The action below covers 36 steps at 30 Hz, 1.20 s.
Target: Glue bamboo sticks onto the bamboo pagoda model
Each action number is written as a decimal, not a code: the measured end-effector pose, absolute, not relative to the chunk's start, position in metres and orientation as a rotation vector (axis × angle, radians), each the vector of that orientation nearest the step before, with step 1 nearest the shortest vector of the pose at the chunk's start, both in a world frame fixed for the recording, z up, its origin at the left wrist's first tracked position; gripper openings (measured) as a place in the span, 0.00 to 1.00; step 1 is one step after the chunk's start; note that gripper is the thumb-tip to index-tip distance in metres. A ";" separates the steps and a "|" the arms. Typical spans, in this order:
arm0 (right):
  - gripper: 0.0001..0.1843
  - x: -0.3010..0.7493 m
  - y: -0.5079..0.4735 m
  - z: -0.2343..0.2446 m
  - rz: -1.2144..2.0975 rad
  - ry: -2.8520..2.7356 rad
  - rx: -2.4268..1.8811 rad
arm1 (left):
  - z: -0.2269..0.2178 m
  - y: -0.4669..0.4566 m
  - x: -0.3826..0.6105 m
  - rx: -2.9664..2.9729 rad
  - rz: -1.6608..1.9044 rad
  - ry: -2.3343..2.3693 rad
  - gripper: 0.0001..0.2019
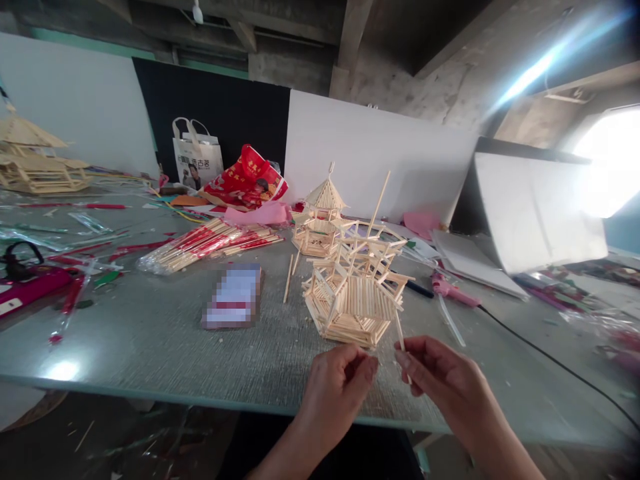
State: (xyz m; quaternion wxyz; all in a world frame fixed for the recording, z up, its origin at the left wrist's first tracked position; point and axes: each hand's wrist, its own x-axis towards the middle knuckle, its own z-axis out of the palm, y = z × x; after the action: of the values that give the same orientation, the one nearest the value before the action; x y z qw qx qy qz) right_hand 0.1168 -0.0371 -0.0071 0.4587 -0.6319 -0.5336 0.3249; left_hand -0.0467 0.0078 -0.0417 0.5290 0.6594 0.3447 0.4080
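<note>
My right hand [443,373] pinches a thin wooden stick [399,328] between thumb and fingers, at the front right of a half-built stick model [357,307]. Just left of it, my left hand [337,383] is closed with thumb and fingertips together, near the model's front edge; whether anything is between them I cannot make out. The model has a many-sided base, a slatted floor and railings, with one long stick [380,203] rising from its back. Behind it stands a smaller stick pavilion [323,213] with a pointed roof.
Left of the model lie loose sticks [289,279] and a phone [233,297] with a blurred screen. Bundled sticks [215,243] in plastic are farther back. A pink glue gun [455,291] with a trailing cord lies right. Another pavilion model [43,160] stands far left.
</note>
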 end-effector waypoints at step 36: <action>0.23 0.121 -0.043 0.011 0.848 -1.398 -1.576 | -0.018 0.005 0.021 0.400 1.047 0.372 0.12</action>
State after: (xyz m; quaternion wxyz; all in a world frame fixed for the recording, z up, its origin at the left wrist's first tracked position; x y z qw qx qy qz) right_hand 0.1213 -0.0429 0.0107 0.4216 -0.6293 -0.5583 0.3385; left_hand 0.0206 0.0051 -0.0175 0.8306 0.1887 0.1752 0.4938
